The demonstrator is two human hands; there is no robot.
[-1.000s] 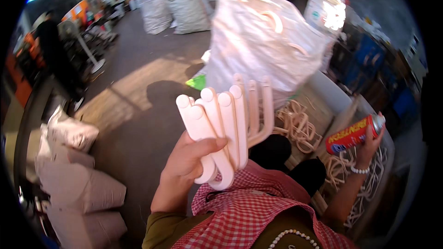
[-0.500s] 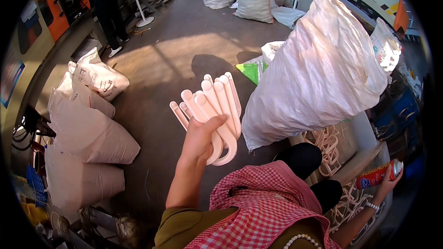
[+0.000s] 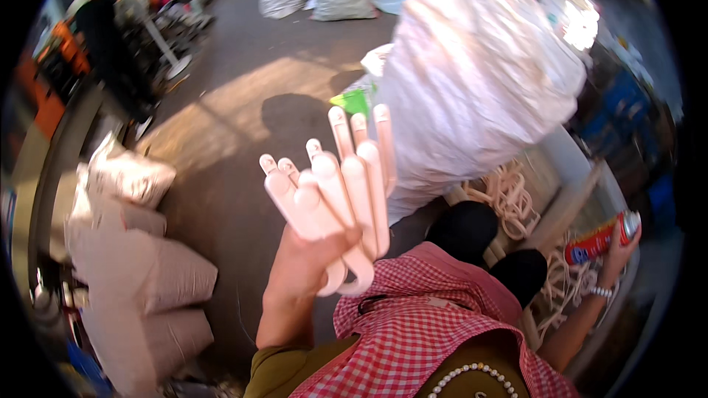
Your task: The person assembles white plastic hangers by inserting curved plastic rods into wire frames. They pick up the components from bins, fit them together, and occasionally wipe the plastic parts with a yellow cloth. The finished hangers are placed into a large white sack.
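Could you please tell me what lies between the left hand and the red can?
In the head view, held pale pieces, dark-clad knees and part of a bin.

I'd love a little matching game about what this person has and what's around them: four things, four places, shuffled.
1. pale pink curved plastic pieces
2. red cylindrical can
3. white beaded bracelet
4. pale beige bulging sacks

A. around the right wrist
B. at the picture's left side
C. in the left hand
D. in the right hand

Pairs: 1-C, 2-D, 3-A, 4-B
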